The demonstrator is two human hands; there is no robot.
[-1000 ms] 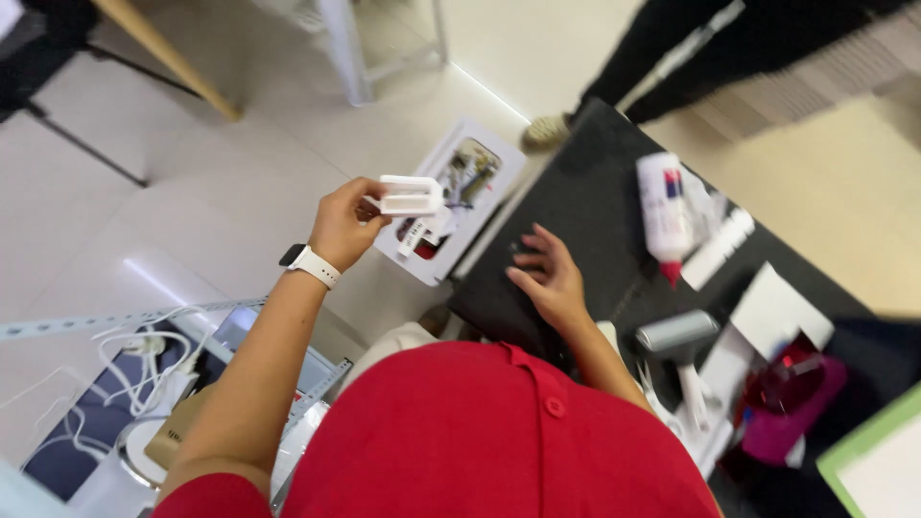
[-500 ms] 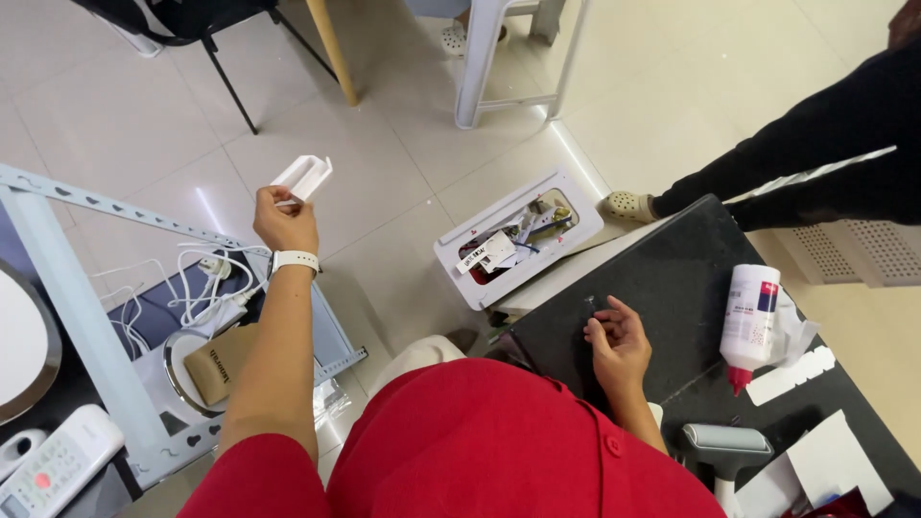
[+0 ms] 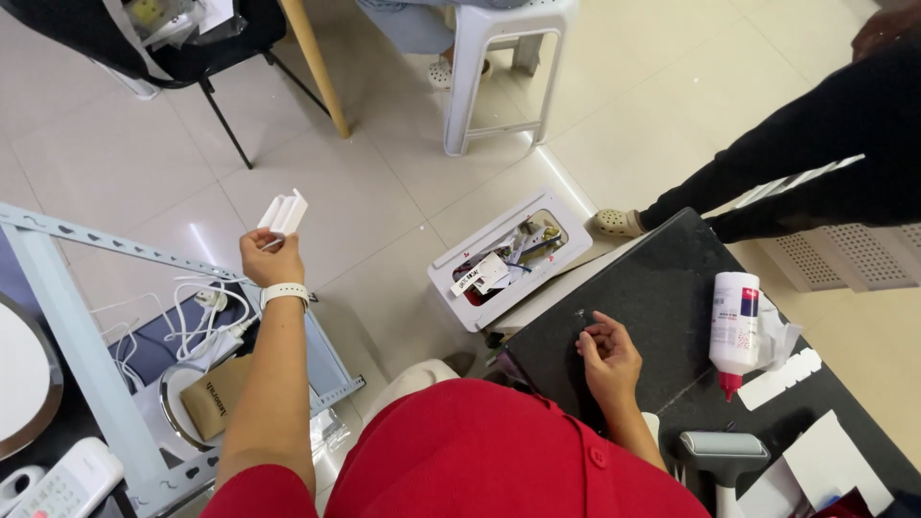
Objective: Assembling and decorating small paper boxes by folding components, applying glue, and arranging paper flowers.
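Left hand (image 3: 271, 257) has swung the white ribbed part (image 3: 284, 212) away from the counter (image 3: 662, 317) and out over the floor beyond its left edge, fingers closed around its lower end; right hand (image 3: 607, 351) stays on the counter's near-left corner, fingers loosely curled, holding nothing visible.

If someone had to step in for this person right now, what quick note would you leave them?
Left hand: raised out to the side over the floor, fingers closed on a small white ribbed plastic part.
Right hand: holds nothing, fingers curled, resting on the black table.
Nearby: white bottle with red tip lying on the table; white bin of scraps on the floor beside the table.
Done: part is in hand.
Left: it has not been set down anywhere.
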